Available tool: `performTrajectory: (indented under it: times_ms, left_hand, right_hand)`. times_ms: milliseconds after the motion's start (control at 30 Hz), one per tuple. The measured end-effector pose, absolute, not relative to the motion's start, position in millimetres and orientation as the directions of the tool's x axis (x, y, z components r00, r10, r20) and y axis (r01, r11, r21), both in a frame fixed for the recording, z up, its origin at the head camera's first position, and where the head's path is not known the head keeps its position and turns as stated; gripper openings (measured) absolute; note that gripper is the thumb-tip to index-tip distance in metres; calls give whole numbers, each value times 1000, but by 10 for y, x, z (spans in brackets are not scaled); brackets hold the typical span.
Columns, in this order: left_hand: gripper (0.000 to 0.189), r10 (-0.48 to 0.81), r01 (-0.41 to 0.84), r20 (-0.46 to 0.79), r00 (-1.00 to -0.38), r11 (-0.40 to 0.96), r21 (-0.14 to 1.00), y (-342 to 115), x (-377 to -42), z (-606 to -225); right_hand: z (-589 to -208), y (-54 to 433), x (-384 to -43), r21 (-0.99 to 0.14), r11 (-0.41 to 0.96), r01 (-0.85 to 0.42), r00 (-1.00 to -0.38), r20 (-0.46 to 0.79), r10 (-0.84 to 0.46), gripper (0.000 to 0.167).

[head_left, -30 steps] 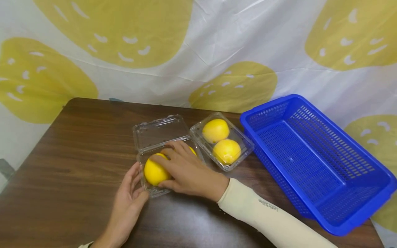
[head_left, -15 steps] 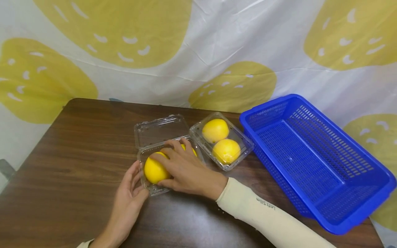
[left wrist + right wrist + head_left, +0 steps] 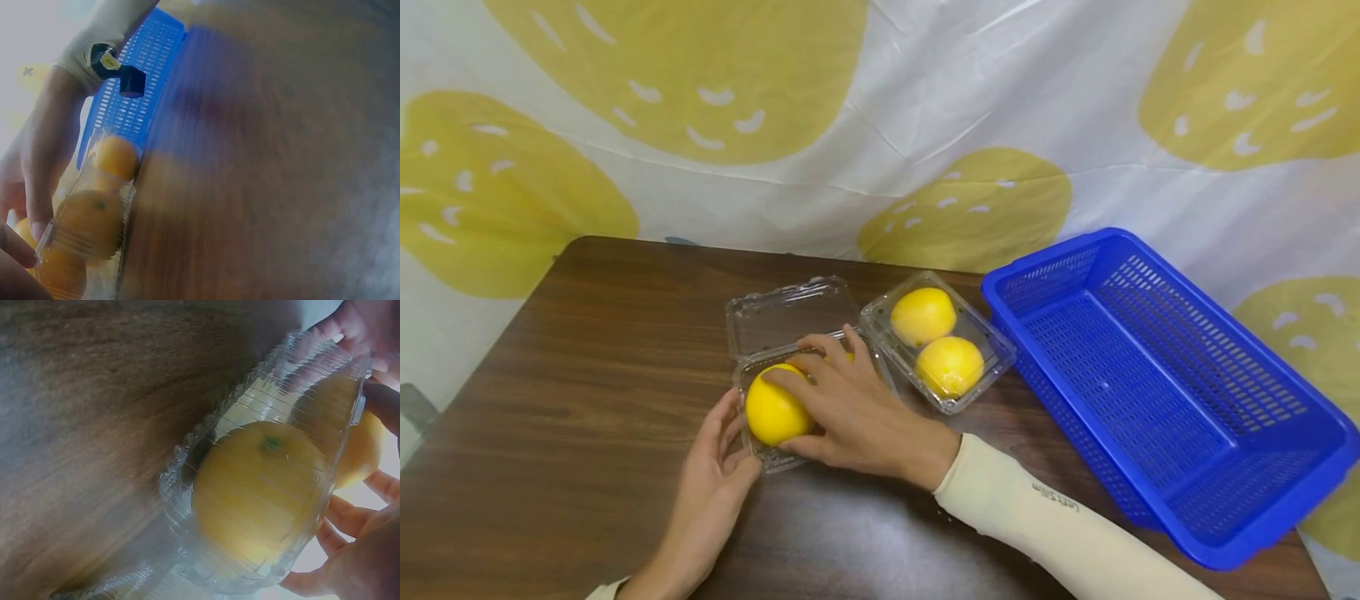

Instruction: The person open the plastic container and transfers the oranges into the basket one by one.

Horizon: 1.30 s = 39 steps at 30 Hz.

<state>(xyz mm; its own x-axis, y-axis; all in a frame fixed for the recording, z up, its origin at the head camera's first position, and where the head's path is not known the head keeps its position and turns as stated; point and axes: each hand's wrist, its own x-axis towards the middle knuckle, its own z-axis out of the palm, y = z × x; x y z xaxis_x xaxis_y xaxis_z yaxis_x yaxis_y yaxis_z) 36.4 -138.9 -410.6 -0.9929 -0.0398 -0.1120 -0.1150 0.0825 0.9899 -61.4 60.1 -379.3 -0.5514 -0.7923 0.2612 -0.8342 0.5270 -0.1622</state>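
A clear plastic clamshell box lies on the table with its lid folded back. My left hand holds its left front corner, thumb at the front and fingers along the side. My right hand reaches over the box. Its thumb and index finger grip a round yellow fruit on the left side. The other fingers spread over a second fruit, mostly hidden in the head view. Through the box's wall, the right wrist view shows a fruit with a green stem end.
Right of the open box, a second clamshell contains two yellow fruits. Beside it on the right stands a blue perforated plastic basket. A white curtain with yellow fruit prints hangs behind the brown table.
My right hand's outer fingers lift and spread slightly, while the gripped fruit shifts a little to the left. My left hand stays at the box's corner.
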Motion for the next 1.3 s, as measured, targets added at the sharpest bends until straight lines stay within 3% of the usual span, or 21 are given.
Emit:
performTrajectory:
  times_ms: [500,900,1300]
  left_hand:
    - [87,-48,-96,-92,-995,84,992,-1378,372,-4125]
    - [89,-46,-98,-94,-994,85,992,-1383,368,-4127]
    - [89,-34,-103,-100,-994,91,991,-1390,367,-4132]
  right_hand:
    - [-3663,619,-558,-181,473,-862,-506,349,-789,73]
    - [-3563,644,-566,-126,461,-879,-472,372,-799,72]
    - [-3469,766,-605,-143,473,-869,-491,361,-793,73]
